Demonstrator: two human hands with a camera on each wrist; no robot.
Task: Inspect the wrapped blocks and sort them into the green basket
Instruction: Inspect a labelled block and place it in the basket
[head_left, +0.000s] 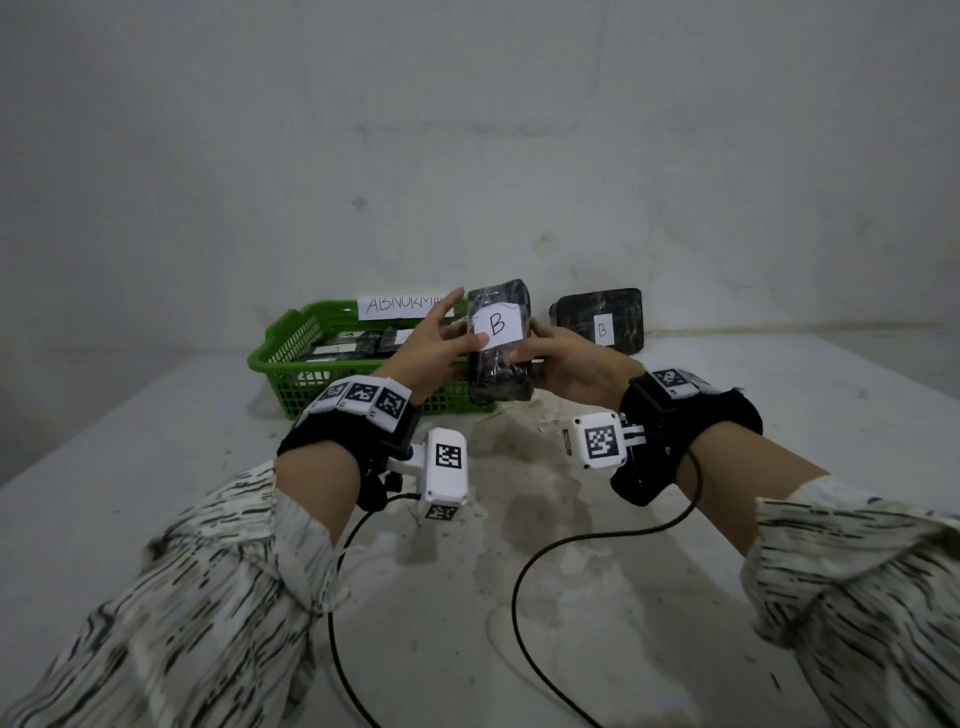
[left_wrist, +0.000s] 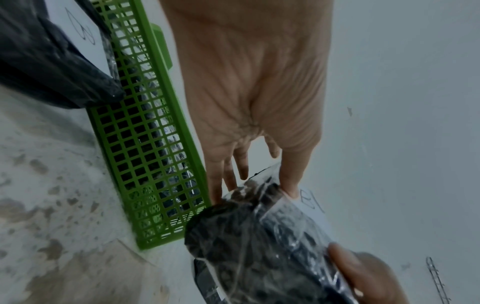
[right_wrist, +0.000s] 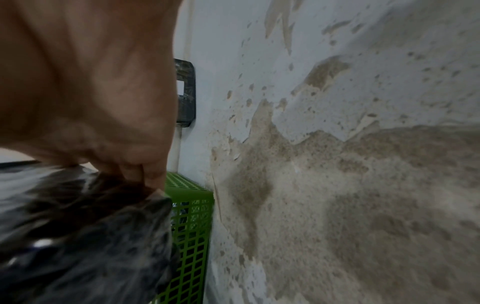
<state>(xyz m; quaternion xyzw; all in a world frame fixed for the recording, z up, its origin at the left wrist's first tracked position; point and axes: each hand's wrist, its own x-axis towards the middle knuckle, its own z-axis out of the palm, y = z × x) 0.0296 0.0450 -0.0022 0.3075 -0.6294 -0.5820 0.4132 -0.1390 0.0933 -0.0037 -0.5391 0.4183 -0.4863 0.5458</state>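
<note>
Basket label (head_left: 402, 305) partly hidden, perhaps "ABNORMAL"

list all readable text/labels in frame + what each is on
"B": white label on the held wrapped block, gripped between left hand and right hand.
"B": white label on the second wrapped block leaning against the wall.
"ABNORMA…": paper sign behind the green basket; its end is hidden by fingers.
Labels on the blocks in the basket: too small to read.

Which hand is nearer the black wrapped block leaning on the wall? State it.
Right. The right hand is beside the leaning black wrapped block; the left hand is over the green plastic basket.
</note>
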